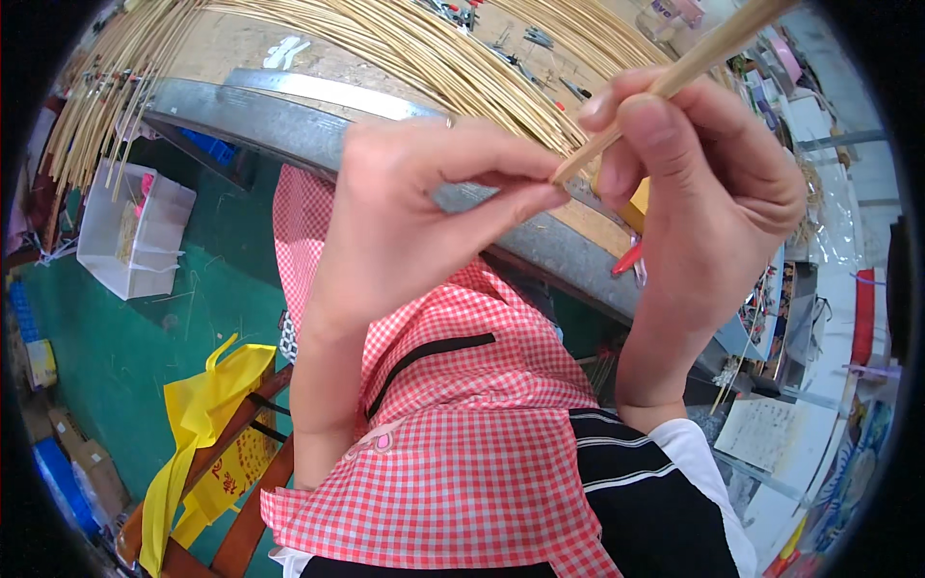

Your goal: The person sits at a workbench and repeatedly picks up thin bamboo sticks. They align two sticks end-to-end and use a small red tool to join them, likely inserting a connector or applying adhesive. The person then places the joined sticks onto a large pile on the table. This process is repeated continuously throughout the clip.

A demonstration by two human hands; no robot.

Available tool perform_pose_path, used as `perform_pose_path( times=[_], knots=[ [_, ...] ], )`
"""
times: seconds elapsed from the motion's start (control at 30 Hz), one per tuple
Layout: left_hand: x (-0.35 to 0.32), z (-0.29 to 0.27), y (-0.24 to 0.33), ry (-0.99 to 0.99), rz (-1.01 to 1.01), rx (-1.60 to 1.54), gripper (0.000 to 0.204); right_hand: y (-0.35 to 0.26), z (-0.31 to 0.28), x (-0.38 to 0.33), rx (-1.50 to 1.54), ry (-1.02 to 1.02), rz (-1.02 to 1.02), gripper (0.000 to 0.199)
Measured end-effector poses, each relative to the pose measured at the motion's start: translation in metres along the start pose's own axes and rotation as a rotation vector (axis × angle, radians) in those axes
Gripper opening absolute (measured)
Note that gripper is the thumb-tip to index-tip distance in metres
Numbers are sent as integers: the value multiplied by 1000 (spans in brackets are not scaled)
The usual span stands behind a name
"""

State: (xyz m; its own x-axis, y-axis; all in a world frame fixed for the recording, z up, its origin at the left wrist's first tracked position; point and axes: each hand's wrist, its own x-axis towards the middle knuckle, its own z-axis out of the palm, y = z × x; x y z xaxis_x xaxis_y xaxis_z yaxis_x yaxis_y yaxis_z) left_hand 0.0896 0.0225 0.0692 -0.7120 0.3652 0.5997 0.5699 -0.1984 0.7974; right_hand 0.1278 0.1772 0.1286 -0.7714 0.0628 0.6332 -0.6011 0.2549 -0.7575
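Observation:
In front of my chest I hold a pale bamboo stick [718, 48], slanting from the middle up to the top right edge. My left hand [390, 217] is closed in a pinch, thumb and forefinger at the stick's lower end. Higher up, my right hand [708, 197] grips the same stick between thumb and fingers, near the camera. Beyond my hands, a bundle of long thin bamboo sticks [424, 48] lies across the workbench [260, 118]. Close to my right wrist, a red-handled tool [628, 258] rests at the bench edge, partly hidden.
A white bin [135, 231] stands on the green floor at the left, below overhanging stick ends. A yellow bag [207, 385] hangs on a wooden chair [255, 511] beside me. Pliers [538, 37] lie among the sticks. Cluttered shelving [819, 289] lines the right side.

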Motion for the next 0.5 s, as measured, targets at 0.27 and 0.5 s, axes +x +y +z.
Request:
perform_pose_path(
  times=[0.27,0.5],
  knots=[
    [5,-5,-24,-32,-83,87,13,11,5,-7,-99,5,103,12],
    [-6,-1,-48,-58,-116,120,13,30,3,-19,-68,-6,199,7]
  ],
)
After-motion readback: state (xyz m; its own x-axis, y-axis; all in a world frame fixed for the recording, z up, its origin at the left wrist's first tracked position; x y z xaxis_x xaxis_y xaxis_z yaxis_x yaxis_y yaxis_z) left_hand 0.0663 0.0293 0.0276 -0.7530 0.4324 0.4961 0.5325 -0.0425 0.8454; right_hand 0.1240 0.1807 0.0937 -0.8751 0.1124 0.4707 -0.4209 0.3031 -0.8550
